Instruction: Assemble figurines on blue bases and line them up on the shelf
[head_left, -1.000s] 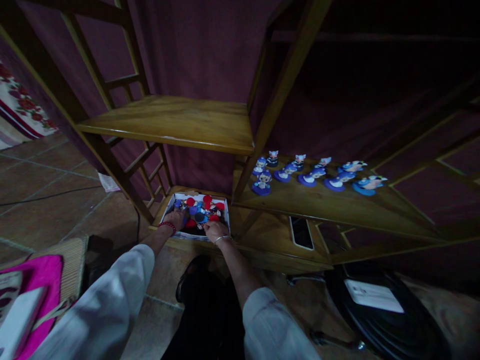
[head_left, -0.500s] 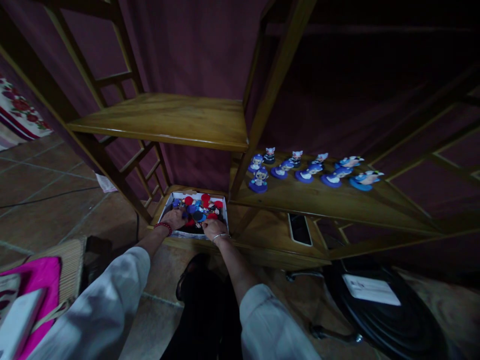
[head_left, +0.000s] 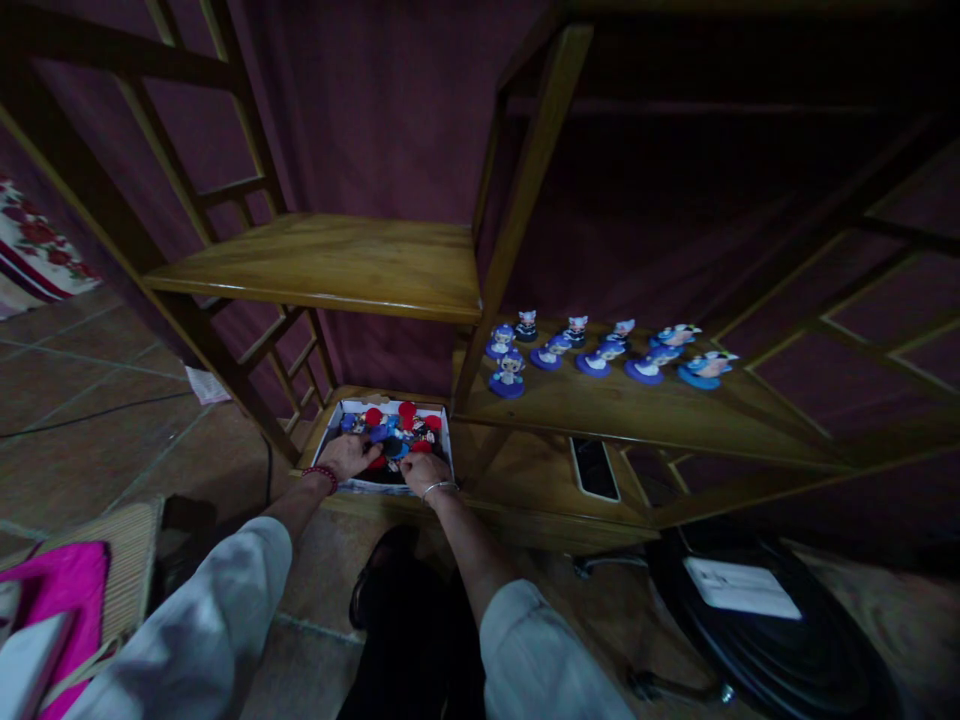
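Note:
A shallow white box (head_left: pixel 448 438) on the bottom wooden shelf holds a jumble of small figurines (head_left: pixel 415 424) with red, blue and purple parts. My left hand (head_left: pixel 349 457), wearing a red bead bracelet, reaches over the box's left side. Its thumb and fingers are apart, near purple and blue pieces. At the front right of the box is my right hand (head_left: pixel 425 472), with a silver bangle at the wrist. Its fingers are curled closed beside a dark round disc (head_left: pixel 394 449) with a blue edge. What they hold, if anything, is hidden.
On the shelf to the right, several figurines (head_left: pixel 555 351) stand in rows on round bases. A phone (head_left: pixel 595 468) lies below them. A wooden shelf board (head_left: pixel 322 262) hangs above the box. A black stool (head_left: pixel 757 640) bears a white object (head_left: pixel 741 587); pink cloth (head_left: pixel 64 600) lies left.
The view has tilted, so shelves and box sit lower in the picture. My left thumb now stretches further toward the middle of the box. My right hand stays at its front right.

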